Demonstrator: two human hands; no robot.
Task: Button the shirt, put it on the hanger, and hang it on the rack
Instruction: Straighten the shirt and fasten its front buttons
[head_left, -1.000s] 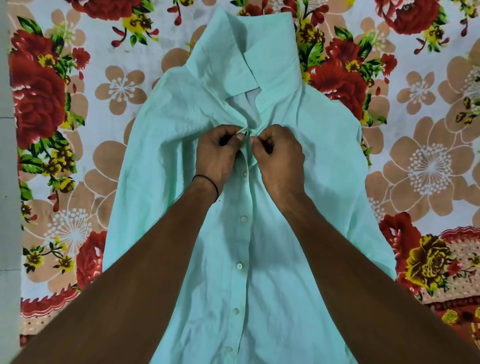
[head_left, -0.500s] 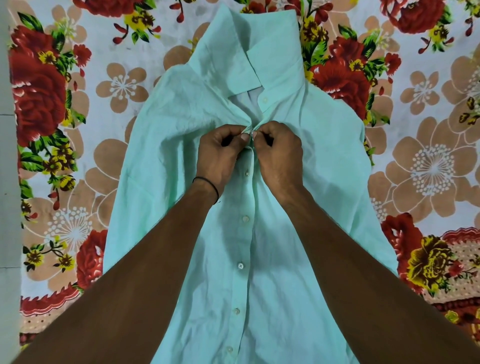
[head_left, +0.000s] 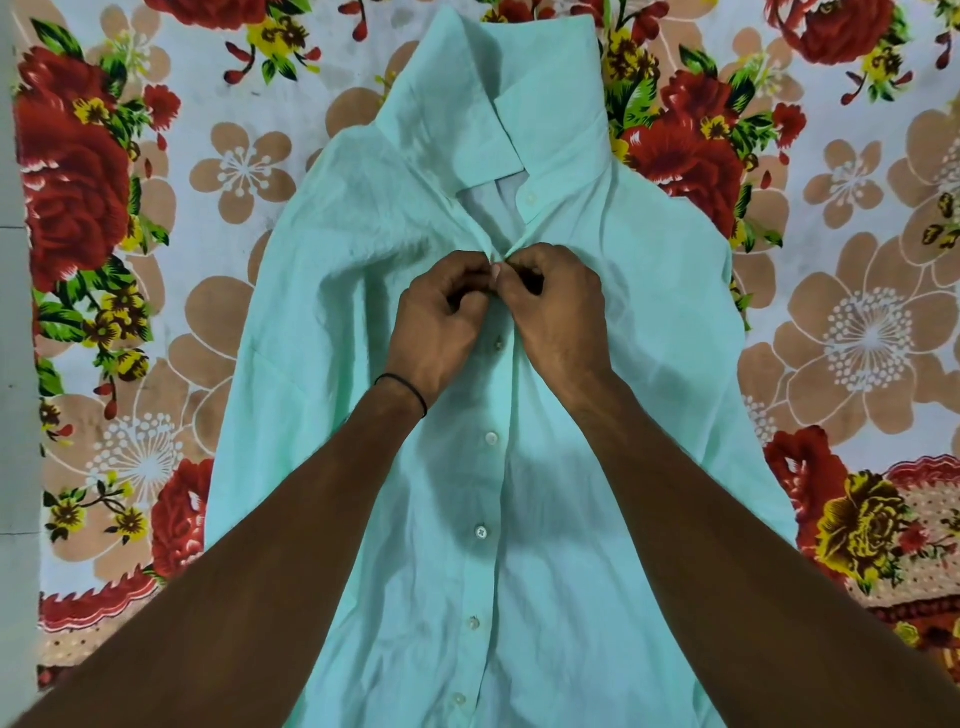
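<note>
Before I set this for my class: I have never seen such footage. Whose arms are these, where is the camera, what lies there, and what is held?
There is no machine here. A person works with bare hands, and one camera worn on their head looks forward and down, so both arms reach in from the bottom edge. A mint shirt lies face up on a floral sheet, with its collar farthest away. The left hand, with a black band at the wrist, and the right hand meet just below the collar, each pinching the shirt's front edge there. The buttons below them look fastened; the neck is open.
</note>
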